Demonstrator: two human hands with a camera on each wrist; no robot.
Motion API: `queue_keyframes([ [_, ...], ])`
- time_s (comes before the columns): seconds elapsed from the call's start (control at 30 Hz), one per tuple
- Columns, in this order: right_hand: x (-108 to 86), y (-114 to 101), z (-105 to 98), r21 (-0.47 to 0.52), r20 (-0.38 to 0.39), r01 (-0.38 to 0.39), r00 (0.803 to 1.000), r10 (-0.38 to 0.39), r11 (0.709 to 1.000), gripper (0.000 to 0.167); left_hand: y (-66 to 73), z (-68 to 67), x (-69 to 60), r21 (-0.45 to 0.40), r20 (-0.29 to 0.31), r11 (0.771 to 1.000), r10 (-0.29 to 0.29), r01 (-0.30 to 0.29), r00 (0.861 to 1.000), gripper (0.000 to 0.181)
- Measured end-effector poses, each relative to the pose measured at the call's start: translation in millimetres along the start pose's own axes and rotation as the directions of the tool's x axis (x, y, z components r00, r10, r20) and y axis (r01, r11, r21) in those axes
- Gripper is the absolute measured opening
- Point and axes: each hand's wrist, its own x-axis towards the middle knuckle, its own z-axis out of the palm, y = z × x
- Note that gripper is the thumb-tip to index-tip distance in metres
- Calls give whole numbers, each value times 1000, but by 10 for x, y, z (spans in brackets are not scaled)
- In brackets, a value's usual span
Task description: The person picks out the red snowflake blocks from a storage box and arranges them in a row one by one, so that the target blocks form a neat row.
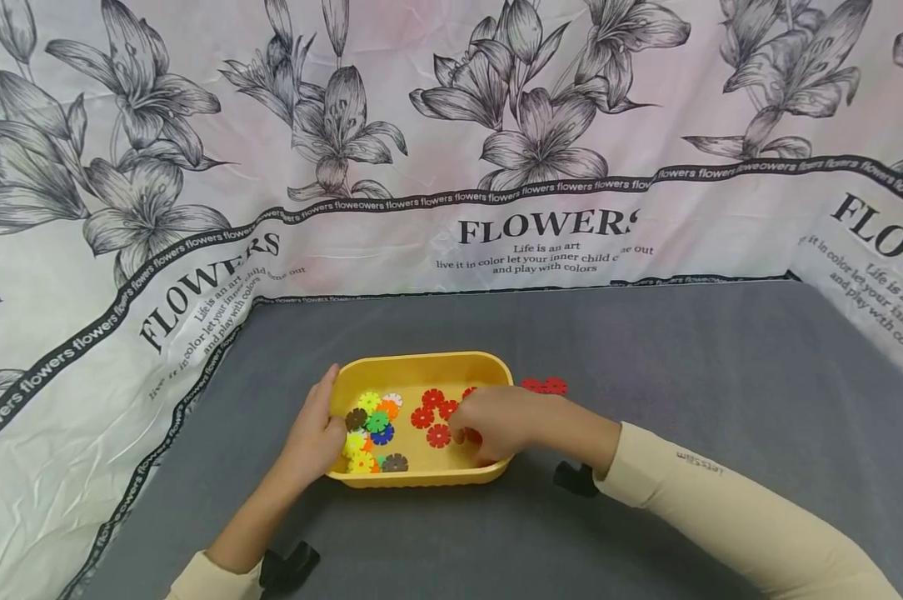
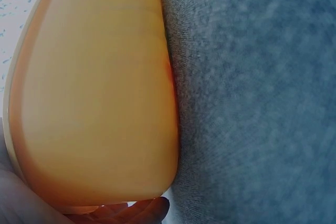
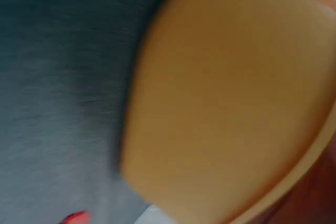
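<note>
Left hand (image 1: pixel 315 429) clamps the tray (image 1: pixel 421 478); right hand (image 1: pixel 500 418), grip unclear, seemingly sorts red discs (image 1: pixel 438 436) beside it, next needing careful pinching.

- Head view: soft, even, fairly bright light; large lettering on the cloth (image 1: pixel 376 242) reads clearly.
- A faint, soft-edged shadow lies on the table (image 1: pixel 646 350) along the near side of the tray (image 1: pixel 421 480).
- Left wrist view: bluish cast, cloth washed out at upper left, table hazy, fingers (image 2: pixel 149 212) dark.
- Right wrist view: dimmer and blurred, tray edges soft, red piece (image 3: pixel 77 217) indistinct.
</note>
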Motion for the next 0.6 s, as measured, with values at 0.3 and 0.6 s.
queue_keyframes([
  [0.3,110,-108,24,-94,102,-132,985,141,987,28,27,-14,-31,10,-9,1000,4,-4,1000,72],
  [0.6,95,-110,-10,-20,125,-112,986,114,993,29,42,-20,-33,7,-7,1000,-4,4,1000,72],
])
